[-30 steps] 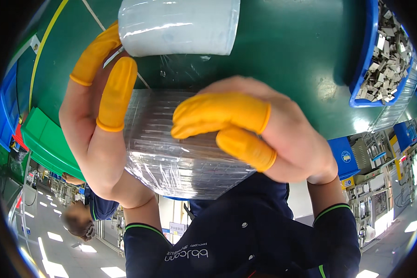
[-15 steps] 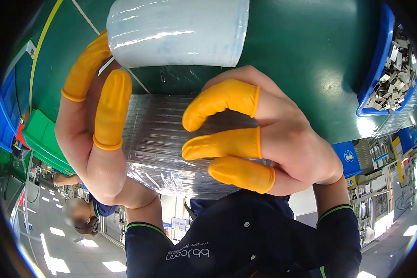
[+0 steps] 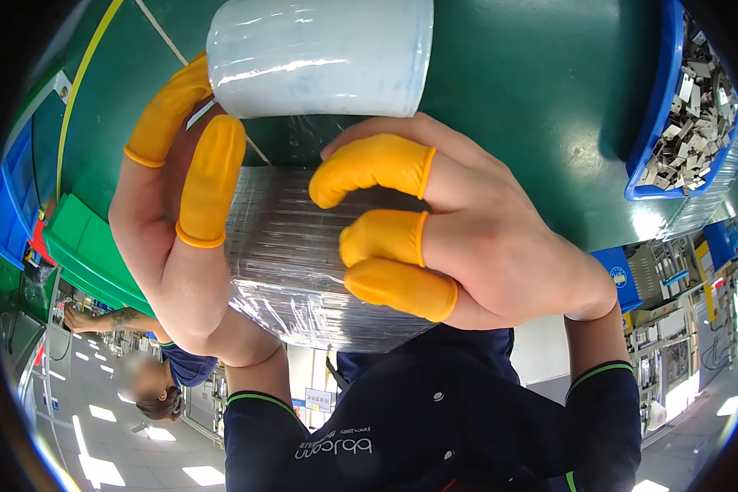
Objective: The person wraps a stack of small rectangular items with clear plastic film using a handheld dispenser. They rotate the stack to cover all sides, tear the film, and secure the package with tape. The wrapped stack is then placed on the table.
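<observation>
One finger (image 3: 383, 238) of the spread right hand (image 3: 492, 238) has curled; work on the film-wrapped block (image 3: 279, 221) seems unfinished. Left hand (image 3: 172, 262): cannot tell its grip.

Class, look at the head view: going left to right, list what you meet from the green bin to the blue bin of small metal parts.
Green bin → left hand → film-wrapped block → right hand → blue bin of small metal parts.

Film roll (image 3: 324, 61) — smooth, glossy plastic; wrapped block (image 3: 291, 254) — shiny, creased plastic.
</observation>
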`<state>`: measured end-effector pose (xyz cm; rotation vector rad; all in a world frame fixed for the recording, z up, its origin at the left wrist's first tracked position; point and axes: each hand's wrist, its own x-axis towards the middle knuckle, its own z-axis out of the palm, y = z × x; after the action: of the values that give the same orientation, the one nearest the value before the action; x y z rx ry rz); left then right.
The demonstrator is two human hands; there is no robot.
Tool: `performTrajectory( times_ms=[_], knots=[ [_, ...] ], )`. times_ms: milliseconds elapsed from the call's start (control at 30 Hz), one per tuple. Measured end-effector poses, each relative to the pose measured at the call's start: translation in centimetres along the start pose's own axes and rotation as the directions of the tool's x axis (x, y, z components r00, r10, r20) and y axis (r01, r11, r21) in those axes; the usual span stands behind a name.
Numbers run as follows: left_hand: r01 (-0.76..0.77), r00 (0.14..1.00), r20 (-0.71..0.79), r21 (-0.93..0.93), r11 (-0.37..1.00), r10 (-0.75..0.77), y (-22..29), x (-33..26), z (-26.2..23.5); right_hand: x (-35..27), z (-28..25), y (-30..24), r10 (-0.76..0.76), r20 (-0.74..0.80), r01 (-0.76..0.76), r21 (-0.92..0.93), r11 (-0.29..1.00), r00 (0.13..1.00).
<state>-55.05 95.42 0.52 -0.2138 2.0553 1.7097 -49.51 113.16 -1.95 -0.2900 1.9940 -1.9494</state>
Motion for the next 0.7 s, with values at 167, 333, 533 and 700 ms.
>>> performTrajectory(
  times_ms=[167, 333, 533, 700],
  knots=[
    [-0.001, 1.000, 0.008, 0.012, 1.000, 0.001, 0.0, 0.2, -0.4, -0.3, -0.1, 0.7, -0.081, -0.042, 0.080, -0.008, 0.997, 0.996],
    [-0.017, 1.000, -0.019, 0.039, 0.999, 0.018, 0.0, 0.3, -0.2, -0.2, -0.2, 0.5, -0.068, -0.006, 0.068, -0.034, 0.997, 0.998],
    [-0.006, 0.999, -0.032, 0.048, 0.999, 0.007, 0.0, 0.1, -0.1, 0.4, -0.4, -0.3, -0.052, 0.054, 0.059, -0.138, 0.989, 0.997],
    [0.002, 1.000, -0.013, 0.009, 1.000, -0.002, 0.0, 0.1, -0.4, 0.1, 0.0, 0.0, -0.063, 0.012, 0.064, -0.111, 0.992, 0.998]
  ],
)
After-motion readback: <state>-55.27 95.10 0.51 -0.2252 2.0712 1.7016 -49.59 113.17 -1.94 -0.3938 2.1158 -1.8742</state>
